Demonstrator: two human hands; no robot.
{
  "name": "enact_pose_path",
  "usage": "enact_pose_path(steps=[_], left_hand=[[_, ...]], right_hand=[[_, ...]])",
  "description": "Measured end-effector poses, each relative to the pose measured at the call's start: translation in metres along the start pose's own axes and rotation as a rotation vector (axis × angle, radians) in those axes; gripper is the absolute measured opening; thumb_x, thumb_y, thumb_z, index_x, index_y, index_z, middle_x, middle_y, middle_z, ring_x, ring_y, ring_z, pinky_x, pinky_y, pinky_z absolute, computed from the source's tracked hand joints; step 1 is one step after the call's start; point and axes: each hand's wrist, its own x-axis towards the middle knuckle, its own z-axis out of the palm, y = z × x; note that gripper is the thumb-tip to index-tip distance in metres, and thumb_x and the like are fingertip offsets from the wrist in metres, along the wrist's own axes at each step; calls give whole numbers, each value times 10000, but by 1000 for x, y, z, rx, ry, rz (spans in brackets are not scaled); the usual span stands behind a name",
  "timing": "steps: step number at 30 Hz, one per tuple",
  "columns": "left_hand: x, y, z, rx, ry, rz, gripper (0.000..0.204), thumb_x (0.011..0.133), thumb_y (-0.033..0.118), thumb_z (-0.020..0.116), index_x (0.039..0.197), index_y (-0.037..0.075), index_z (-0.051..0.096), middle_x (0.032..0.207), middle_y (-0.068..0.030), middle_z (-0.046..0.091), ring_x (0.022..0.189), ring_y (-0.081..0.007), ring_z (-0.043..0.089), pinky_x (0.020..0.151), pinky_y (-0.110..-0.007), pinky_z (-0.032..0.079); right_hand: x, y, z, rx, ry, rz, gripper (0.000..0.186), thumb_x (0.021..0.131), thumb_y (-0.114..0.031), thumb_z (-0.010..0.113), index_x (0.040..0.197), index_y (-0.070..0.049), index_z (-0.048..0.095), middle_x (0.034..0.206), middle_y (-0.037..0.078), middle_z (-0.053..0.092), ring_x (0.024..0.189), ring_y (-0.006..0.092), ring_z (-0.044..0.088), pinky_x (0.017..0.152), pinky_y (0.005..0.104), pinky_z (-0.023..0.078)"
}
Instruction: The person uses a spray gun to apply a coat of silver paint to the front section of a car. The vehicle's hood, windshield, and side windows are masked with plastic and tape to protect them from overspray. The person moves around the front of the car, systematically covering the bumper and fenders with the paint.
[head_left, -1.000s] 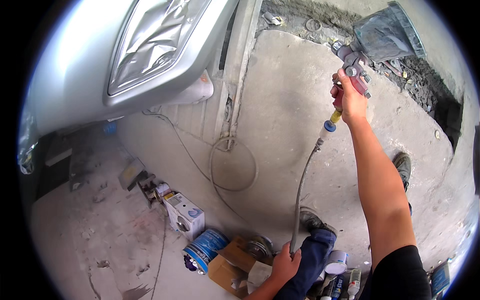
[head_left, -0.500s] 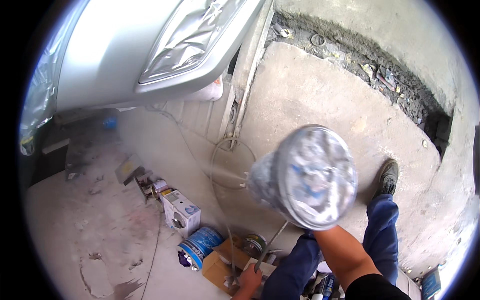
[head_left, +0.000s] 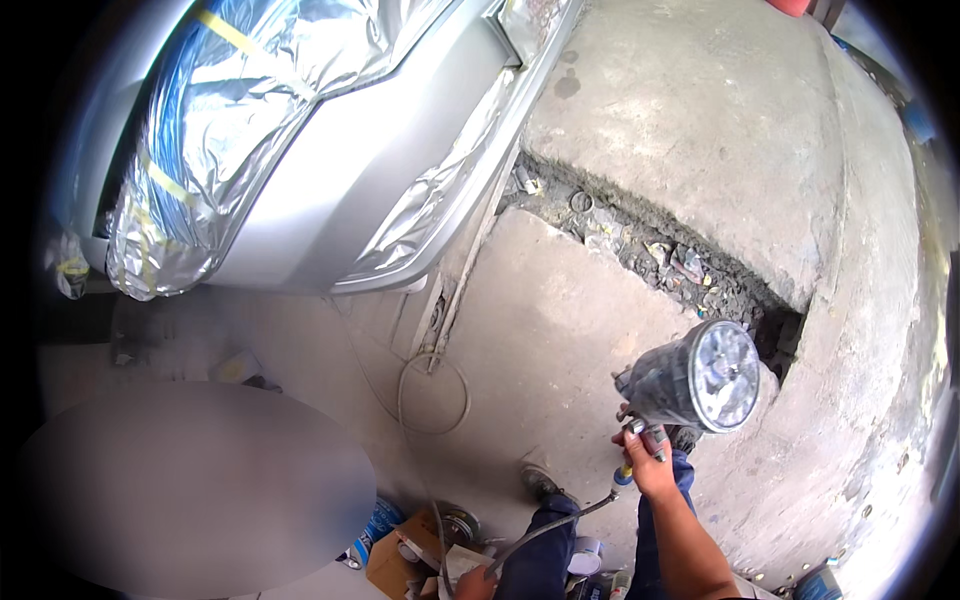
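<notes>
Foil [head_left: 250, 150] is on the car [head_left: 330, 190], remaining surface work cannot be judged, your right hand [head_left: 653, 470] clasps the spray gun [head_left: 668, 385], and your left hand [head_left: 472, 584] grips the hose [head_left: 550, 531].

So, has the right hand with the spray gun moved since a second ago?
Yes: down the picture, toward the person's shoes. Against the floor trench, the right hand was roughly level with its dark end; now it sits lower.

R hand [head_left: 652, 468] w/ spray gun [head_left: 668, 385] (gripped), hose [head_left: 562, 521]
</notes>
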Motion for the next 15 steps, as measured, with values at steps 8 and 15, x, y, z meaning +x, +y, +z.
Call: enact_pose_path(steps=[8, 15], left_hand=[[-39, 91, -30, 55, 89, 79, 343, 821, 389, 562, 861, 53, 618, 809, -194, 622, 810, -383, 600, 710, -470, 455], [-13, 213, -51, -62, 174, 184, 385, 825, 413, 580, 795, 29, 592, 726, -198, 613, 748, -396, 600, 668, -472, 453]], right_hand=[[44, -113, -6, -4, -462, -15, 186, 875, -138, 604, 1018, -22, 578, 837, 28, 625, 767, 116, 585, 707, 266, 470], [154, -257, -31, -176, -401, 54, 262, 858, -259, 641, 1000, -42, 610, 759, 9, 603, 638, 88, 558, 583, 238, 454]])
